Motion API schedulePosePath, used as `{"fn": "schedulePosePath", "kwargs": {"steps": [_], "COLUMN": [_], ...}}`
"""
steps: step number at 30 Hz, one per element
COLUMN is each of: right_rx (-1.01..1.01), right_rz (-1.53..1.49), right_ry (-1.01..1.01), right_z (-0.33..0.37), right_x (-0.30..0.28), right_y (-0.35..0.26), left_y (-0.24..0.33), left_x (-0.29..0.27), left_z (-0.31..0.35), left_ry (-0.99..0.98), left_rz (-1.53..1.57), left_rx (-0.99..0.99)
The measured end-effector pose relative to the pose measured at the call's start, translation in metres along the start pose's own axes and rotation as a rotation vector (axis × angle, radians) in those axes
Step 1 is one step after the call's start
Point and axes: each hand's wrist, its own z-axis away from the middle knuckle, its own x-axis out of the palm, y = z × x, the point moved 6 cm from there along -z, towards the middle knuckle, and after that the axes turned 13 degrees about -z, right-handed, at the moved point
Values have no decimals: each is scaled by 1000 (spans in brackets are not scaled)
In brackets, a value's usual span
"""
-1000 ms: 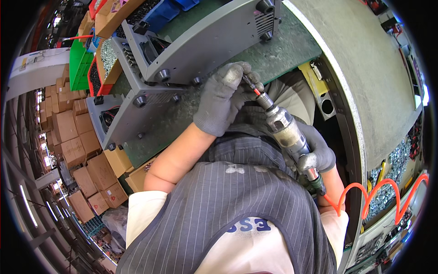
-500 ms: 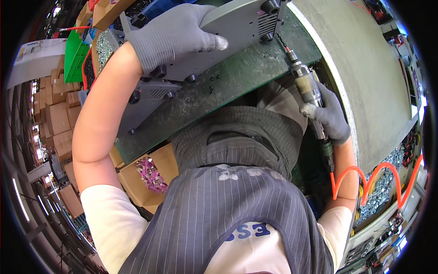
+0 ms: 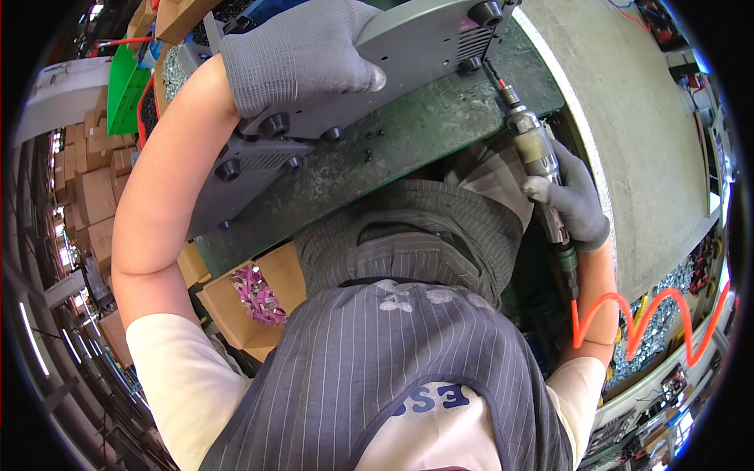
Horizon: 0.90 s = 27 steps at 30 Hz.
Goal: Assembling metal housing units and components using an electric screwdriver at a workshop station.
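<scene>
Clasping the grey case (image 3: pixel 428 59) at the top middle of the head view, your left hand (image 3: pixel 302 59) has its thumb along the near face and its fingers over the far edge, the fingertips hidden. Your right hand (image 3: pixel 577 196), right of centre, has its grip closed around the power screwdriver (image 3: pixel 536 149), which tilts toward the upper left. The tip of its bit is close to a black foot (image 3: pixel 470 64) on the case; you cannot tell whether they touch. An orange hose (image 3: pixel 603 301) coils from the tool's lower end toward the right edge. Small black screws (image 3: pixel 369 157) lie on the green tabletop (image 3: pixel 440 118) near the upper centre. Left of them stands a second case (image 3: pixel 228 192), partly behind your left arm. At lower left, a cardboard box (image 3: pixel 287 271) holds purple parts (image 3: pixel 258 297).
</scene>
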Motion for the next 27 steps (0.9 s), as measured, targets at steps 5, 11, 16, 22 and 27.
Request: {"fn": "schedulePosePath", "kwargs": {"steps": [5, 11, 16, 22, 27], "right_rx": [-68, -17, 2, 164, 53], "right_rz": [138, 223, 220, 86, -168], "right_ry": [54, 20, 59, -15, -11], "right_z": [-1, -1, 11, 44, 43], "right_x": [0, 3, 7, 31, 57], "right_y": [-5, -8, -3, 32, 58], "left_y": [0, 5, 38, 23, -11], "left_x": [-2, 0, -22, 44, 99], "left_z": [-5, -3, 32, 98, 93], "left_ry": [-196, -219, 614, 557, 472], "left_rz": [27, -69, -739, -620, -450], "left_rx": [-143, -168, 141, -9, -368]}}
